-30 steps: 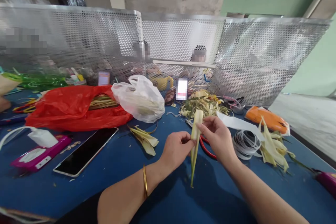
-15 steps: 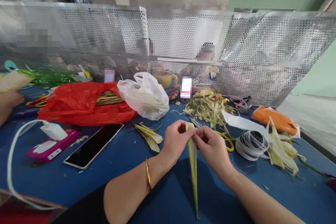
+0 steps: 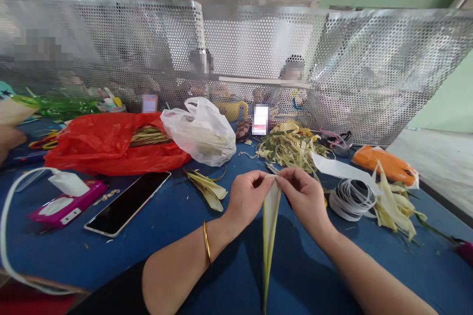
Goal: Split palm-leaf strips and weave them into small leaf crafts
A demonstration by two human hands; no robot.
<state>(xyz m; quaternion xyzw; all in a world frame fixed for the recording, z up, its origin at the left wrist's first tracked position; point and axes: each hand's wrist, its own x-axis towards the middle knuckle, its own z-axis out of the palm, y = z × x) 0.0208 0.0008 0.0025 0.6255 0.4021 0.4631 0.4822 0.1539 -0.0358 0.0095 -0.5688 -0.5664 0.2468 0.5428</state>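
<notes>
My left hand [image 3: 247,197] and my right hand [image 3: 303,196] are close together above the blue table [image 3: 221,261]. Both pinch the upper end of a long pale green husk strip [image 3: 270,221], which hangs down and narrows to a point near the bottom of the view. The strip is partly spread, its pale inner face showing. Beyond my fingers lie scissors [image 3: 272,168], mostly hidden by my hands. A few loose husk pieces [image 3: 207,189] rest to the left of my left hand.
A black phone [image 3: 127,204], purple power strip [image 3: 68,206], red bag [image 3: 111,145] and white bag [image 3: 203,133] are left. Husk scraps [image 3: 291,145], a ribbon roll [image 3: 352,199] and an orange packet [image 3: 386,163] are right. Another person's hand [image 3: 9,140] is far left.
The husk strip has turned and spread wider, and its tip has swung left. My right hand has shifted slightly up and right. The whole view has moved a little.
</notes>
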